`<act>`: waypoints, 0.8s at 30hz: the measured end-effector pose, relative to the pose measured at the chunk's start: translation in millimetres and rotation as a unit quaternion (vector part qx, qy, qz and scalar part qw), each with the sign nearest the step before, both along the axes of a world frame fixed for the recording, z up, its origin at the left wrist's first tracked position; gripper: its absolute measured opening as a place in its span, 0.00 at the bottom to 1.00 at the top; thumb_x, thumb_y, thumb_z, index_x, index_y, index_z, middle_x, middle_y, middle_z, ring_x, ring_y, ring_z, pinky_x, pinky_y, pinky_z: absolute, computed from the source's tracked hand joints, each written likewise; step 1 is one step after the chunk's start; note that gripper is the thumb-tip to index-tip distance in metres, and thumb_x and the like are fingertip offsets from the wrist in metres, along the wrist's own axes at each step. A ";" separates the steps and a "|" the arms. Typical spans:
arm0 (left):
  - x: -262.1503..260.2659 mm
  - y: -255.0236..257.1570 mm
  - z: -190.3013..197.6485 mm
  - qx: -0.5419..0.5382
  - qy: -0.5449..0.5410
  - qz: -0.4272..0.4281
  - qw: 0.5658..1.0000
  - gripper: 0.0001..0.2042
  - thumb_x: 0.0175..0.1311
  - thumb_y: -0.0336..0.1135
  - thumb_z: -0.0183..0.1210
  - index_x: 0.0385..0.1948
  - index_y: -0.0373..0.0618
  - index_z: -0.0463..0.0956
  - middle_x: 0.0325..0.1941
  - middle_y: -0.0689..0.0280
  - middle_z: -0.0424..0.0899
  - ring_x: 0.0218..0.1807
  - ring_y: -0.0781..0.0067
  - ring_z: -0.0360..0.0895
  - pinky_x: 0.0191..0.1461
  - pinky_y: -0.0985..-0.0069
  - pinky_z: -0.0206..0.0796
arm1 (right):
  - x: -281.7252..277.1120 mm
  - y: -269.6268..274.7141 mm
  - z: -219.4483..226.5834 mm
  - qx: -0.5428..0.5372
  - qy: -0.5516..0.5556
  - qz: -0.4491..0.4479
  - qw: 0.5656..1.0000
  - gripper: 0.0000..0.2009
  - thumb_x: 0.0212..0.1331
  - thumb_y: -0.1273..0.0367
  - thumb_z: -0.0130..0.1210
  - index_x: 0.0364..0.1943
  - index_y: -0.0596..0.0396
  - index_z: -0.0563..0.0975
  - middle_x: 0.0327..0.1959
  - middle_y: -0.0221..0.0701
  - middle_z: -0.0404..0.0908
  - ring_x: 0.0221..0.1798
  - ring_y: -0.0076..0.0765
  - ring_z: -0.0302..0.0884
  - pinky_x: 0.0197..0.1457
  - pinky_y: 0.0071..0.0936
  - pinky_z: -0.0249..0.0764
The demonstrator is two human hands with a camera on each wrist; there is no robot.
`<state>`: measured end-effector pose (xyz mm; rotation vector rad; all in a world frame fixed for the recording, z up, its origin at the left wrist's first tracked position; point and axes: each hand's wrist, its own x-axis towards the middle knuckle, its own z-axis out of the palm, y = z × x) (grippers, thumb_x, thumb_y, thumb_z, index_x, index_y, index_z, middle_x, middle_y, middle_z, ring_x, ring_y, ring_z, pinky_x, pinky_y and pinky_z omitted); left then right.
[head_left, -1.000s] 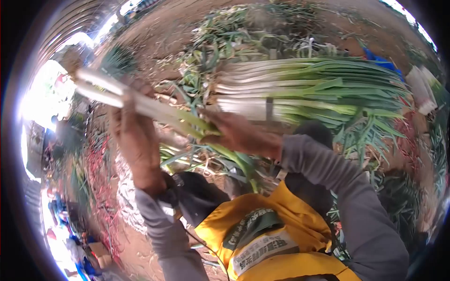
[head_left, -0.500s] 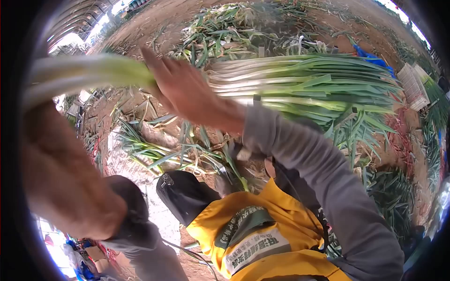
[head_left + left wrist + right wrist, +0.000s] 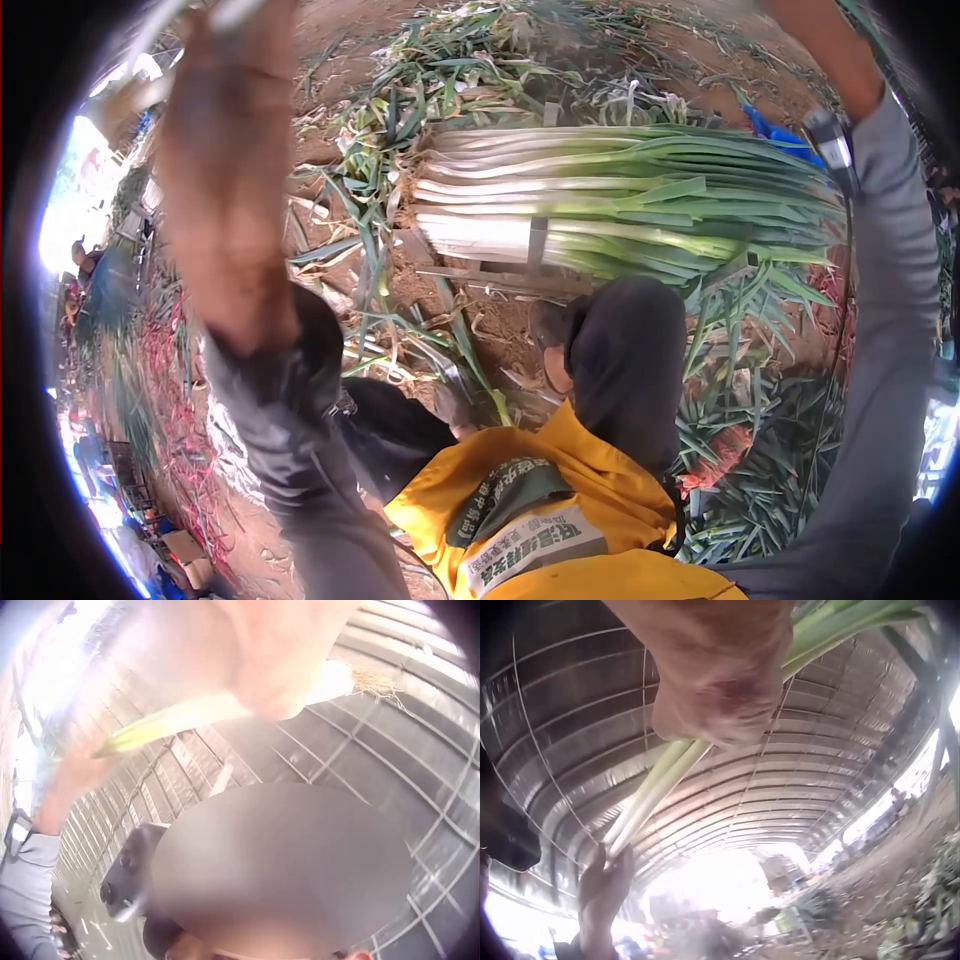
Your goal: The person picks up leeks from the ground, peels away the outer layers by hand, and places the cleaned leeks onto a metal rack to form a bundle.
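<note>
Both hands are raised, with held leeks point(image 3: 656, 784) stretched between them. My left hand point(image 3: 235, 160) is blurred at the upper left of the head view; in the left wrist view its fingers curl round the white stalk point(image 3: 180, 716) near the roots. Past the top right edge of the head view the right hand is cut off. The right wrist view shows that right hand point(image 3: 716, 682) gripping the leeks at their green part, with the left hand point(image 3: 604, 889) on the white ends. A wide row of leeks point(image 3: 600, 190) lies side by side, white ends to the left.
Loose leaves point(image 3: 450, 80) are heaped behind the row, and more leeks point(image 3: 760, 490) lie at the lower right. A blue item point(image 3: 780, 135) rests by the row's far right end. Bent knees point(image 3: 625, 370) are in front, and a ribbed roof point(image 3: 727, 795) arches above.
The held leeks have gone up and mostly out of the head view. The right hand has moved far right and up from the leeks' middle; the left hand remains at the left, raised.
</note>
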<state>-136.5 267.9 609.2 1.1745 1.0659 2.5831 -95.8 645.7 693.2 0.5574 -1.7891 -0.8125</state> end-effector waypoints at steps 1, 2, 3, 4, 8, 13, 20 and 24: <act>-20.1 7.1 -25.5 -0.033 -0.023 0.035 0.999 0.15 0.80 0.42 0.52 0.56 0.42 0.77 0.66 0.55 0.76 0.68 0.61 0.72 0.67 0.63 0.73 | 20.0 2.1 -13.9 -0.028 -0.069 -0.090 0.993 0.37 0.67 0.72 0.55 0.79 0.53 0.55 0.46 0.47 0.78 0.47 0.46 0.77 0.49 0.43 0.76; -41.7 22.5 -59.0 -0.077 -0.071 0.079 0.991 0.15 0.79 0.42 0.53 0.53 0.42 0.78 0.60 0.57 0.79 0.62 0.64 0.75 0.64 0.65 0.74 | 27.1 13.4 -28.0 -0.026 -0.071 -0.091 0.993 0.37 0.67 0.72 0.55 0.79 0.53 0.55 0.46 0.47 0.78 0.47 0.46 0.77 0.49 0.43 0.76; -61.0 33.7 -95.0 -0.133 -0.103 0.106 0.980 0.14 0.78 0.43 0.54 0.51 0.42 0.80 0.55 0.60 0.82 0.56 0.66 0.79 0.61 0.67 0.75 | 30.3 28.0 -47.1 -0.026 -0.148 -0.150 0.977 0.33 0.69 0.71 0.55 0.77 0.54 0.59 0.45 0.44 0.79 0.46 0.42 0.78 0.48 0.40 0.77; -82.2 46.9 -134.0 -0.197 -0.128 0.126 0.964 0.14 0.78 0.43 0.56 0.48 0.42 0.82 0.50 0.62 0.86 0.50 0.68 0.82 0.58 0.69 0.76 | 25.3 47.3 -70.9 -0.028 -0.227 -0.206 0.952 0.29 0.71 0.70 0.56 0.74 0.56 0.63 0.44 0.41 0.80 0.45 0.38 0.79 0.47 0.38 0.78; -117.3 87.2 -257.3 -0.444 0.220 0.297 0.816 0.10 0.73 0.36 0.61 0.46 0.41 0.83 0.41 0.62 0.86 0.46 0.66 0.83 0.54 0.69 0.76 | -13.8 115.1 -172.6 0.077 -0.254 -0.016 0.964 0.37 0.66 0.70 0.56 0.78 0.59 0.54 0.50 0.47 0.80 0.45 0.51 0.82 0.46 0.46 0.77; -154.5 105.6 -328.1 -0.486 0.308 0.309 0.757 0.09 0.70 0.32 0.62 0.45 0.40 0.83 0.45 0.58 0.83 0.49 0.52 0.79 0.56 0.60 0.72 | -43.1 93.5 -226.3 -0.255 -0.618 -0.266 0.695 0.35 0.69 0.70 0.54 0.80 0.46 0.56 0.70 0.51 0.69 0.64 0.61 0.75 0.68 0.45 0.72; -163.6 103.0 -352.2 -0.508 0.346 0.291 0.734 0.07 0.68 0.30 0.61 0.44 0.42 0.82 0.45 0.59 0.79 0.48 0.50 0.75 0.55 0.57 0.68 | -81.0 97.2 -269.5 -0.283 -0.677 -0.105 0.672 0.36 0.69 0.68 0.56 0.79 0.48 0.56 0.69 0.53 0.71 0.66 0.64 0.73 0.69 0.47 0.70; -160.9 103.1 -354.8 -0.508 0.339 0.293 0.736 0.09 0.66 0.30 0.62 0.47 0.46 0.81 0.47 0.60 0.78 0.48 0.50 0.74 0.55 0.56 0.67 | -98.1 90.2 -276.8 -0.277 -0.710 -0.098 0.640 0.34 0.67 0.67 0.58 0.78 0.48 0.60 0.68 0.52 0.73 0.66 0.62 0.74 0.69 0.48 0.69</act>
